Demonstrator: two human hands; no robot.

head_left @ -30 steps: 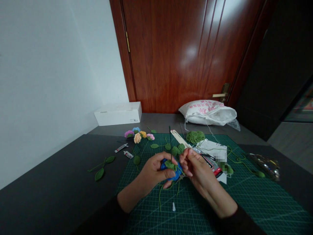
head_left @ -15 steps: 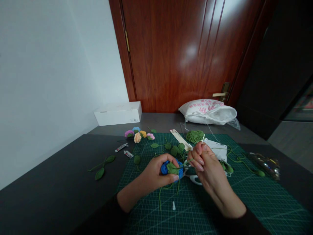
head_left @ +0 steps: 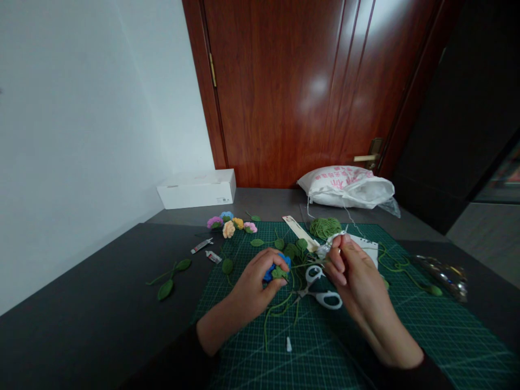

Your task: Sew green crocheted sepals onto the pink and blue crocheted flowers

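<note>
Our left hand (head_left: 254,284) pinches the blue flower (head_left: 273,269) above the mat (head_left: 406,336); our right hand (head_left: 357,276) nips green yarn (head_left: 303,265). Soft, light, squashy, we judge: hold its base.

One head-worn camera — looking forward and down over the cutting mat (head_left: 406,336), close above the table, toward the door (head_left: 300,81).

A blue crocheted flower (head_left: 273,269) with a green crocheted base is held above the green cutting mat, mostly covered by fingers. A thin green yarn strand (head_left: 306,265) is stretched taut from it, rightwards and slightly upwards. Loose green yarn tails (head_left: 280,303) are draped onto the mat below.
</note>
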